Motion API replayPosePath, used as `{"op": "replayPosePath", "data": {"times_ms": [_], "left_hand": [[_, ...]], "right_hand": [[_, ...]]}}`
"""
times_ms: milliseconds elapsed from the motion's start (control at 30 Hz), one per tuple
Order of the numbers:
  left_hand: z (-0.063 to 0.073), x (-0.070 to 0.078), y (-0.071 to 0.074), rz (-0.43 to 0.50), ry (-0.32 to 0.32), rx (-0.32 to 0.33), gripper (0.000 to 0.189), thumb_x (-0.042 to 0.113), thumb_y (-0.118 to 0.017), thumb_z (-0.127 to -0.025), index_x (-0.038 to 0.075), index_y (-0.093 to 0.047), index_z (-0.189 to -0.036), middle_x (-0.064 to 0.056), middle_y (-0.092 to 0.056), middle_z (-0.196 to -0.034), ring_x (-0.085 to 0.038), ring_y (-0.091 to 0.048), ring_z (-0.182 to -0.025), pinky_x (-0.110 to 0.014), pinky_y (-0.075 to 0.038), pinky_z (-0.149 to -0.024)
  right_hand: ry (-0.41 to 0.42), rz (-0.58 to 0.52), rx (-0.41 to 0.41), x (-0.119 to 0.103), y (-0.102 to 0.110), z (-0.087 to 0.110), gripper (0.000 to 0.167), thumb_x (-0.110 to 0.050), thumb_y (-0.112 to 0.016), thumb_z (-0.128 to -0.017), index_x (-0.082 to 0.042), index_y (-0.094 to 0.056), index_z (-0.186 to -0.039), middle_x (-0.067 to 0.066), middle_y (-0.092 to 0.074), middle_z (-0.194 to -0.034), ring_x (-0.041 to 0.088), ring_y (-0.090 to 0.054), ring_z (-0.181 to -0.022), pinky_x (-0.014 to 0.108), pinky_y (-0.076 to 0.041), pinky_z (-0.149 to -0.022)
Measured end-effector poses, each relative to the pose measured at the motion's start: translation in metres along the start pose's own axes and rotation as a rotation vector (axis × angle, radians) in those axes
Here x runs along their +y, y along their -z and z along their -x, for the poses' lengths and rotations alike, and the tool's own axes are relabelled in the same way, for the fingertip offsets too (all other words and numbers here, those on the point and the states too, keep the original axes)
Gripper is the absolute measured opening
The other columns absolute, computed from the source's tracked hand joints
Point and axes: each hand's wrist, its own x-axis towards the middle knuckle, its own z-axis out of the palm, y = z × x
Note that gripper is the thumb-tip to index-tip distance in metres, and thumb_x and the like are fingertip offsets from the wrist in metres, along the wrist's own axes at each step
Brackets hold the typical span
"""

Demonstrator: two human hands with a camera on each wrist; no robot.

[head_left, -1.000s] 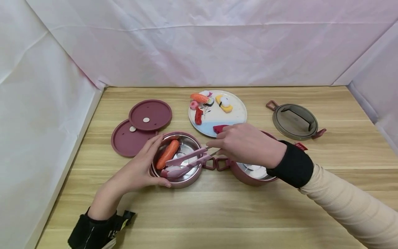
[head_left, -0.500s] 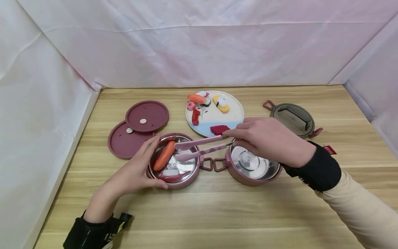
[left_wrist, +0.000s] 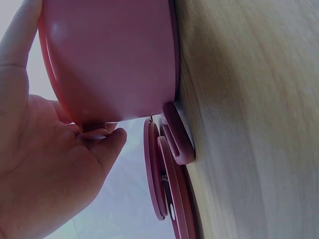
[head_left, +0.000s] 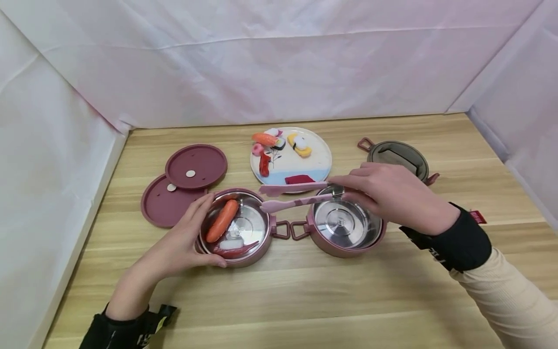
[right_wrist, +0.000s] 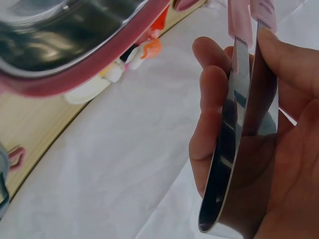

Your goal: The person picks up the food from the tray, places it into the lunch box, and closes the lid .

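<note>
My left hand grips the left side of a pink pot, thumb in front and fingers behind. In the left wrist view its fingers are at a small tab on the pot wall. An orange sausage and a red-and-white food piece lie inside. My right hand holds pink-tipped metal tongs by their metal end. The tong tips are spread apart with nothing between them, over the left pot's right rim. Under the right hand stands a second pink pot, with its steel bottom showing.
Behind the pots, a plate bears several toy food pieces, with a dark red piece near its front edge. Two maroon lids overlap at the left. A grey lid lies at the back right, partly behind my right hand.
The tongs opened and left the red-and-white piece in the left pot. My right hand moved right with them. The head view shifted slightly; my left hand kept its grip.
</note>
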Motion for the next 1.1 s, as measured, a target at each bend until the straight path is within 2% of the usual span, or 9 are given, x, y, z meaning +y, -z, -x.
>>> {"op": "replayPosePath", "data": {"times_ms": [300,500,633,767,900,1100], "left_hand": [[0.001,0.001,0.001,-0.001,-0.005,0.001,0.133,0.053,-0.088,-0.065,0.008,-0.008,-0.161,-0.018,-0.016,-0.164,-0.041,-0.029,-0.146,-0.065,-0.036,-0.111],[0.001,0.001,0.001,-0.006,-0.007,0.0,0.132,0.054,-0.088,-0.065,0.009,-0.008,-0.161,-0.018,-0.016,-0.163,-0.041,-0.029,-0.145,-0.065,-0.036,-0.111],[0.001,0.001,0.001,-0.006,-0.007,0.0,0.132,0.054,-0.088,-0.065,0.009,-0.008,-0.161,-0.017,-0.016,-0.164,-0.041,-0.029,-0.145,-0.065,-0.036,-0.111],[0.002,0.001,0.001,-0.008,-0.006,0.001,0.132,0.055,-0.088,-0.065,0.01,-0.008,-0.161,-0.017,-0.016,-0.164,-0.041,-0.029,-0.145,-0.065,-0.037,-0.111],[0.002,0.001,0.001,-0.011,-0.005,-0.001,0.132,0.055,-0.087,-0.065,0.009,-0.008,-0.161,-0.017,-0.016,-0.164,-0.04,-0.029,-0.146,-0.065,-0.036,-0.111],[0.001,0.003,0.002,-0.025,0.0,-0.008,0.132,0.057,-0.086,-0.066,0.008,-0.009,-0.161,-0.018,-0.016,-0.164,-0.041,-0.027,-0.147,-0.064,-0.036,-0.112]], "right_hand": [[-0.065,-0.008,0.062,0.013,-0.007,0.019,0.035,-0.02,-0.073,-0.091,-0.019,-0.07,-0.126,-0.002,-0.075,-0.1,0.013,-0.065,-0.086,0.036,-0.053,-0.069],[-0.14,-0.03,0.068,0.02,-0.014,0.031,0.037,-0.016,-0.072,-0.09,-0.018,-0.069,-0.127,-0.001,-0.074,-0.11,0.015,-0.066,-0.095,0.037,-0.054,-0.075],[-0.176,-0.038,0.074,0.023,-0.017,0.038,0.039,-0.015,-0.072,-0.09,-0.018,-0.068,-0.128,0.001,-0.073,-0.105,0.014,-0.063,-0.089,0.034,-0.051,-0.07],[-0.211,-0.033,0.079,0.026,-0.022,0.045,0.04,-0.018,-0.073,-0.09,-0.02,-0.067,-0.13,0.002,-0.071,-0.097,0.013,-0.055,-0.079,0.028,-0.042,-0.061],[-0.237,-0.034,0.082,0.029,-0.027,0.051,0.042,-0.018,-0.074,-0.09,-0.019,-0.067,-0.131,0.001,-0.069,-0.092,0.013,-0.052,-0.076,0.027,-0.04,-0.06],[-0.24,-0.034,0.103,0.032,-0.033,0.058,0.044,-0.015,-0.074,-0.089,-0.017,-0.066,-0.132,0.005,-0.071,-0.097,0.014,-0.055,-0.078,0.029,-0.042,-0.061]]}}
